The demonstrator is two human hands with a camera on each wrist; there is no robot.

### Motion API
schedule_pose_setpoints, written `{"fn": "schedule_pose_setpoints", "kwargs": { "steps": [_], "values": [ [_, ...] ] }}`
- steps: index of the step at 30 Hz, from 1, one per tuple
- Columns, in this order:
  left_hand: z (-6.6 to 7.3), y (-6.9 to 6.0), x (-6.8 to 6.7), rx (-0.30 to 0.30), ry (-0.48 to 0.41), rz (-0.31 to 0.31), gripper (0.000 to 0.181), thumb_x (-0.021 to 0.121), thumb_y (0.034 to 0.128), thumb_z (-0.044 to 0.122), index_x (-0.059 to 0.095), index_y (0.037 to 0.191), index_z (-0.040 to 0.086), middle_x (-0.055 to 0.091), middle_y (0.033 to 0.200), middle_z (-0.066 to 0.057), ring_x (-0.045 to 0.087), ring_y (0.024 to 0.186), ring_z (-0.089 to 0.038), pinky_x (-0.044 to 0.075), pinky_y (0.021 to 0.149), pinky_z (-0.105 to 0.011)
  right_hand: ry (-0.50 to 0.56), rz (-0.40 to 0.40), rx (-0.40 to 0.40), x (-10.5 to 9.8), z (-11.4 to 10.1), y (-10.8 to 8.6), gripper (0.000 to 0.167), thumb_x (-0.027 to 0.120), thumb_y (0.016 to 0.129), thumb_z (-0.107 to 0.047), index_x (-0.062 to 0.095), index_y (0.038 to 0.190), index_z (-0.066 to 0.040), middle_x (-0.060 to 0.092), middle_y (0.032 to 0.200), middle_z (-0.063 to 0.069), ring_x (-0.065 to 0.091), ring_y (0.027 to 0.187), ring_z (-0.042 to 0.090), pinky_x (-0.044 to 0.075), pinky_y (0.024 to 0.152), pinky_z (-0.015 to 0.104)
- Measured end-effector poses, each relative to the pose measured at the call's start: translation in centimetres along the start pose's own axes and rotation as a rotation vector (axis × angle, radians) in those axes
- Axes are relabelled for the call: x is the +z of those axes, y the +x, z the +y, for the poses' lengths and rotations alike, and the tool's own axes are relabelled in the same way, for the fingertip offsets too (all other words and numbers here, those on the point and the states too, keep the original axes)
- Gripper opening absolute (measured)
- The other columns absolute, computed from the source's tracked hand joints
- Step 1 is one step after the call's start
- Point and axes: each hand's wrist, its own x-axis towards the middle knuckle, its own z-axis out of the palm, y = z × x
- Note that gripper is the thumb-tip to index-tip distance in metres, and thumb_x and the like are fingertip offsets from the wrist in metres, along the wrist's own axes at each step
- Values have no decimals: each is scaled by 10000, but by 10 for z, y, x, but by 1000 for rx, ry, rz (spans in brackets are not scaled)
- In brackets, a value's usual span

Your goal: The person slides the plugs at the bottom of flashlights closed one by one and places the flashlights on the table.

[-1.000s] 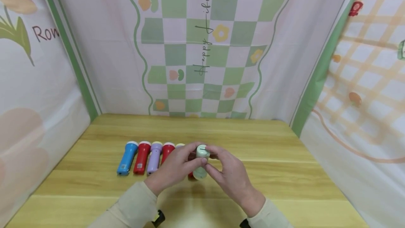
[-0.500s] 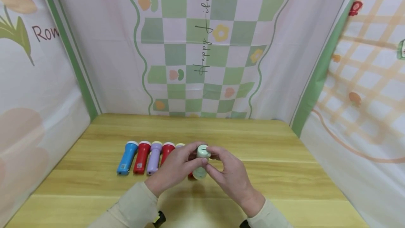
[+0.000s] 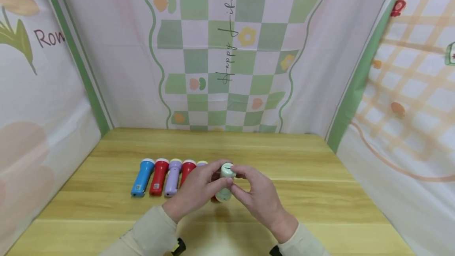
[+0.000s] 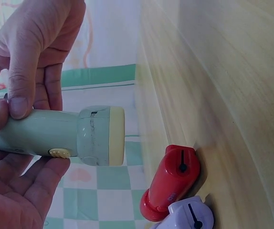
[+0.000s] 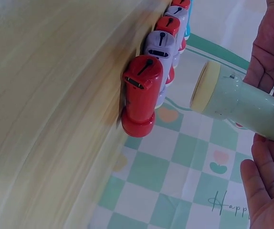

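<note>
A pale green flashlight with a cream head rim is held tail up above the table, its lens end pointing down. My left hand grips its body, with fingers around it near the yellowish switch in the left wrist view. My right hand pinches the flashlight close to its tail end, which has a dark slot. In the right wrist view the flashlight sits between both hands, its tail partly hidden by fingers.
On the wooden table several flashlights lie in a row left of the hands: blue, red, purple and more, partly hidden behind the left hand. A red one is nearest the held flashlight. Patterned cloth walls surround the table.
Almost nothing differs. The head view has shifted very slightly, and both hands keep the green flashlight in about the same place.
</note>
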Motion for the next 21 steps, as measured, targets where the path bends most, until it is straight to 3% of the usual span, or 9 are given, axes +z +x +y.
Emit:
{"fn": "schedule_pose_setpoints", "kwargs": {
  "steps": [8,16,21],
  "values": [
    [-1,-1,0,-2,1,5,230,662,1036,358,646,1262,319,700,1013,179,658,833,-54,576,777,-251,57,-4,27,-1,-2,1,418,841,870,-77,664,1248,-64,744,1159,58,743,998,199,607,865,261],
    [1,-2,-1,-21,7,7,222,666,1037,325,648,1258,325,699,1012,167,657,840,-56,573,773,-249,67,-12,30,-1,-3,3,445,846,840,-22,668,1247,-64,745,1155,60,746,998,203,566,906,177],
    [2,-2,-1,-28,-12,15,232,679,1029,319,654,1259,309,700,1019,155,658,843,-61,577,775,-249,62,-16,31,-2,-4,3,431,846,858,-42,675,1252,-81,747,1153,43,745,998,189,588,885,215]
  ]
}}
